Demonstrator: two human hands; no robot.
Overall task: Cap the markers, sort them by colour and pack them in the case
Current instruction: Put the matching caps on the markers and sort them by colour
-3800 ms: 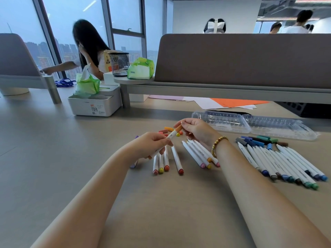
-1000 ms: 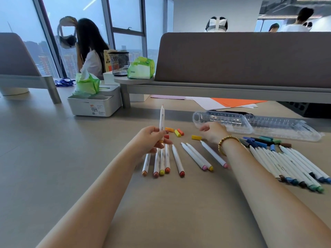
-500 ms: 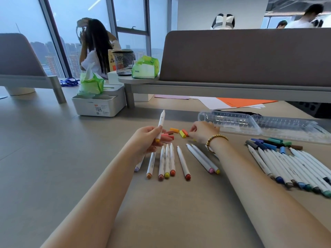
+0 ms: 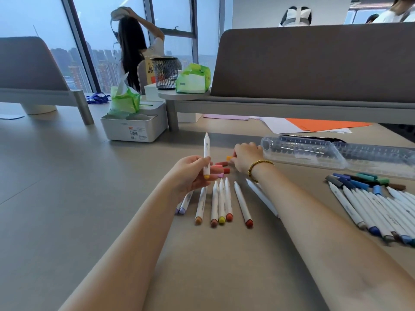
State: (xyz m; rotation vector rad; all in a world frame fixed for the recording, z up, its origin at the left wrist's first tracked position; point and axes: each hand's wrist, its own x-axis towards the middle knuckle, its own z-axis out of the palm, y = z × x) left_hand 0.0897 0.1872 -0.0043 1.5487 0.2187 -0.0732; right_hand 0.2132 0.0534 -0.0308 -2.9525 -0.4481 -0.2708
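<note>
left hand (image 4: 190, 173): grips a white marker (image 4: 206, 153) upright, yellow end down, bare tip up
right hand (image 4: 246, 159): fingers curled over loose caps (image 4: 222, 167), pinching an orange cap (image 4: 229, 158)
warm markers (image 4: 221, 204): row on table, near centre
blue/green markers (image 4: 368, 205): right
case (image 4: 336, 153): open, far right
</note>
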